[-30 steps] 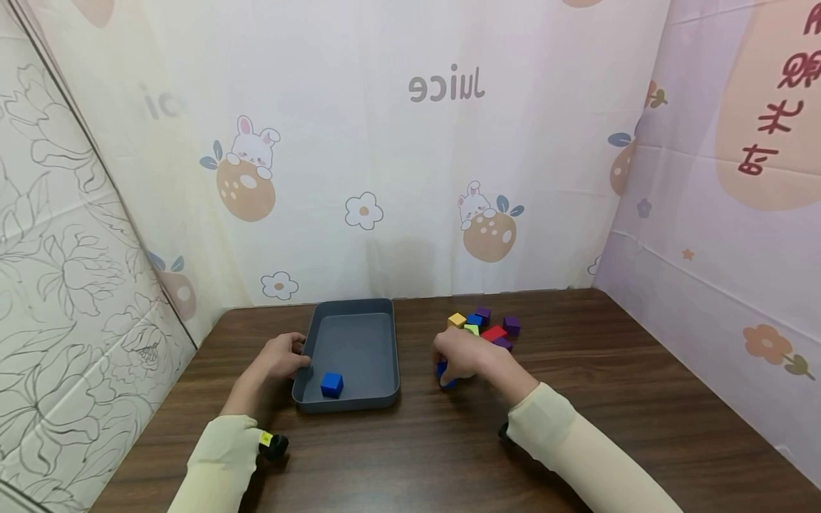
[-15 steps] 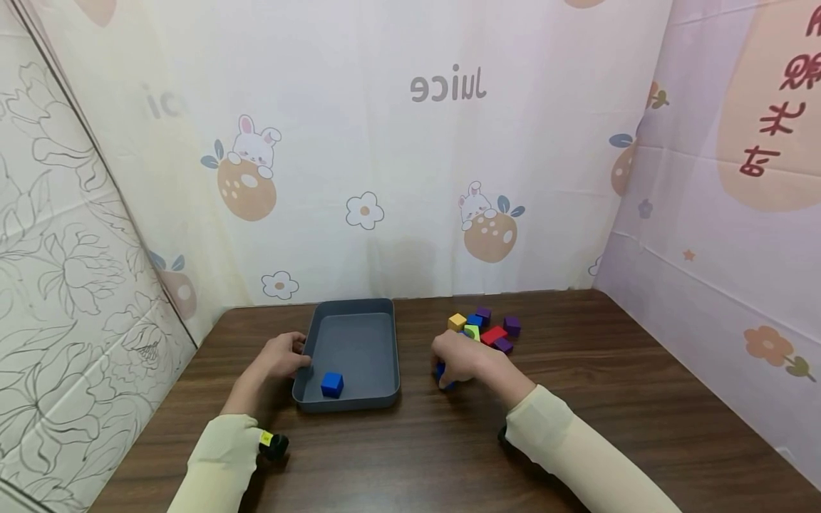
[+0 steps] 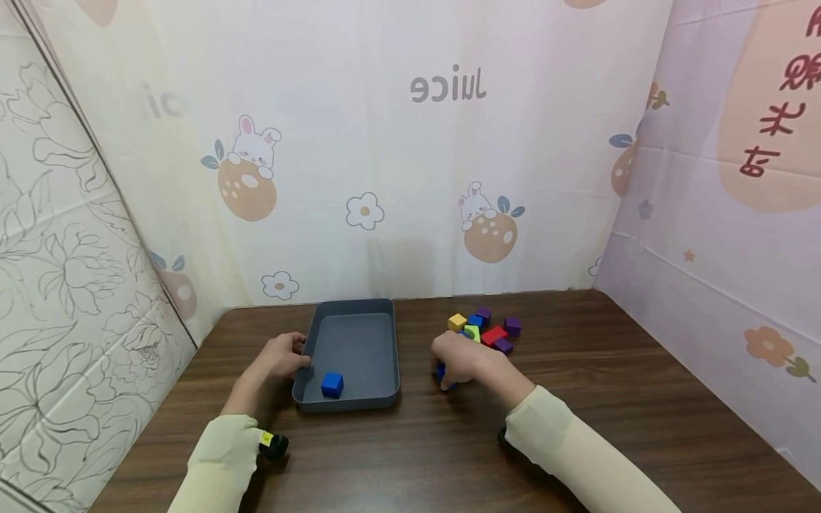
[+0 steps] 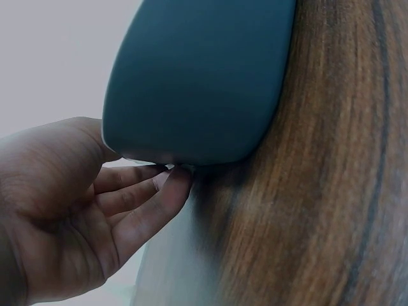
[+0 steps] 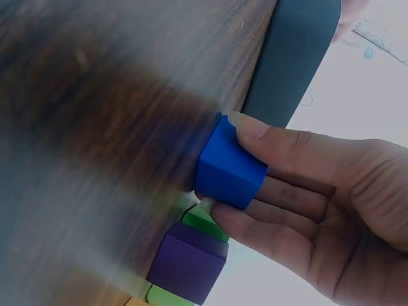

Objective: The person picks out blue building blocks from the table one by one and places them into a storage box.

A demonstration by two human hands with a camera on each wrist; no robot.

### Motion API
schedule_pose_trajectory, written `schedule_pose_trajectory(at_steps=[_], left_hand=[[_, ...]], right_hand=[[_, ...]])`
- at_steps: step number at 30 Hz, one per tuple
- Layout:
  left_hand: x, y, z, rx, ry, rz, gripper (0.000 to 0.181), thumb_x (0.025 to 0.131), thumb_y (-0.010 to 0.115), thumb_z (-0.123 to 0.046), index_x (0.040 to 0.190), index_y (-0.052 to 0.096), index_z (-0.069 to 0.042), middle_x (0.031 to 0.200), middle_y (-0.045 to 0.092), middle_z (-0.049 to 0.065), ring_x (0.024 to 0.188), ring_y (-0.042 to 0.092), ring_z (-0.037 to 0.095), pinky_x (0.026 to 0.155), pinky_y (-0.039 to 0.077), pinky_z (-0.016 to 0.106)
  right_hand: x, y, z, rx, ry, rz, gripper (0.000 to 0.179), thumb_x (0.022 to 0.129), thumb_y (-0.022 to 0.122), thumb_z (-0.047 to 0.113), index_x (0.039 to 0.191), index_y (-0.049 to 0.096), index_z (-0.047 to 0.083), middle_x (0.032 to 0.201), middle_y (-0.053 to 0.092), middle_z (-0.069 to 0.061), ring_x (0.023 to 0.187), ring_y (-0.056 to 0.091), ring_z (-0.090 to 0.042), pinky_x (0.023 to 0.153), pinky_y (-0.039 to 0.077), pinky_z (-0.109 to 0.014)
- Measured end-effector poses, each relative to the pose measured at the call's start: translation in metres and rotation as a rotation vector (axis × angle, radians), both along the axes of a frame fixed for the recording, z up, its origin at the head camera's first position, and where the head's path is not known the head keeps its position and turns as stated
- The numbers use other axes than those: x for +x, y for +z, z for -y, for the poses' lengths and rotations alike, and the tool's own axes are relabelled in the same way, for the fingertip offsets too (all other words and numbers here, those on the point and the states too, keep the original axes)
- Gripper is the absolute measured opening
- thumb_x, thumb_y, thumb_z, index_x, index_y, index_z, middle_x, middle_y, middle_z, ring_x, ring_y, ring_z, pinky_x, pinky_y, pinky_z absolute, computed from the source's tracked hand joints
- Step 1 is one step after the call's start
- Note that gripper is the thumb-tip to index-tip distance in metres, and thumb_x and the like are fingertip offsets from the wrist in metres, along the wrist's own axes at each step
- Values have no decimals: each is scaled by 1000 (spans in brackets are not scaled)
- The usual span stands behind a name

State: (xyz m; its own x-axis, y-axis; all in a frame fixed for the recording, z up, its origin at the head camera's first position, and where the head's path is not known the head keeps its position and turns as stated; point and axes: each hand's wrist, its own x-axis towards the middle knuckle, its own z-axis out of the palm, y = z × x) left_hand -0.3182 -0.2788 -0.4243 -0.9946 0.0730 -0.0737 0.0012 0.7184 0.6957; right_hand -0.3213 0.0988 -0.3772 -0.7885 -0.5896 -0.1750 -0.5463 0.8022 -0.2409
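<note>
On the left of the wooden table lies a shallow grey tray. My left hand holds its left side, thumb at the rim and fingers against the outer wall; the left wrist view shows those fingers bent at the tray's edge. Inside the tray, near its front left corner, sits a blue cube. To the right of the tray, my right hand pinches another blue block between thumb and fingers, low at the tabletop. From the head view the hand hides most of that block.
Just beyond my right hand lies a loose group of blocks: a yellow one, a light green one, a red one and several purple and blue ones. A patterned curtain hangs along the table's back edge.
My right hand has shifted very slightly left with the blue block between its fingers, baring a little more of the blocks behind. My left hand and the tray stay in place.
</note>
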Motion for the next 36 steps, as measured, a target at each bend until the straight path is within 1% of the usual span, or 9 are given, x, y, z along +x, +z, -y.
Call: schedule_pose_trajectory(at_steps=[5, 12, 18, 24, 27, 31, 36], left_hand=[[0, 0, 1, -2, -14, -2, 55, 95, 70, -3, 142, 49, 17, 128, 63, 33, 99, 72, 34, 74, 65, 43], [0, 0, 0, 7, -12, -3, 55, 95, 70, -2, 143, 49, 16, 127, 64, 32, 99, 72, 33, 73, 65, 43], [0, 1, 0, 8, -7, 1, 54, 95, 70, -3, 142, 49, 16, 127, 64, 32, 98, 72, 33, 73, 65, 43], [0, 0, 1, 9, 0, 4, 53, 96, 69, -3, 142, 50, 15, 127, 64, 31, 97, 71, 32, 74, 65, 42], [0, 0, 2, 13, -3, 7, 53, 96, 69, -3, 142, 50, 16, 127, 64, 31, 97, 71, 32, 74, 65, 42], [0, 0, 0, 14, -4, 14, 54, 96, 69, -4, 143, 49, 15, 129, 63, 32, 98, 71, 33, 75, 66, 42], [0, 2, 0, 9, 3, 10, 54, 97, 68, -4, 144, 49, 15, 130, 62, 32, 99, 71, 33, 75, 66, 42]], right_hand=[[-1, -1, 0, 10, 26, -21, 27, 79, 94, 9, 103, 80, 5, 103, 76, -5, 98, 71, -21, 87, 62, -39], [-1, 0, -2, -3, 46, -17, 28, 81, 93, 9, 105, 81, 4, 105, 77, -8, 97, 72, -21, 87, 63, -40], [2, 7, -4, -37, 62, -39, 30, 82, 92, 9, 109, 81, 2, 109, 77, -10, 101, 73, -25, 89, 63, -42], [5, 15, -7, -77, 101, -62, 29, 83, 91, 8, 109, 80, 0, 109, 78, -12, 102, 74, -28, 89, 63, -43], [6, 18, -8, -84, 95, -70, 28, 83, 91, 9, 109, 81, 2, 108, 78, -10, 100, 74, -25, 89, 63, -42], [7, 21, -8, -83, 74, -73, 29, 84, 91, 16, 110, 82, 7, 107, 79, -2, 96, 72, -17, 89, 63, -40], [9, 28, -7, -102, 98, -85, 28, 85, 91, 19, 110, 82, 10, 105, 78, 1, 92, 70, -13, 88, 63, -38]])
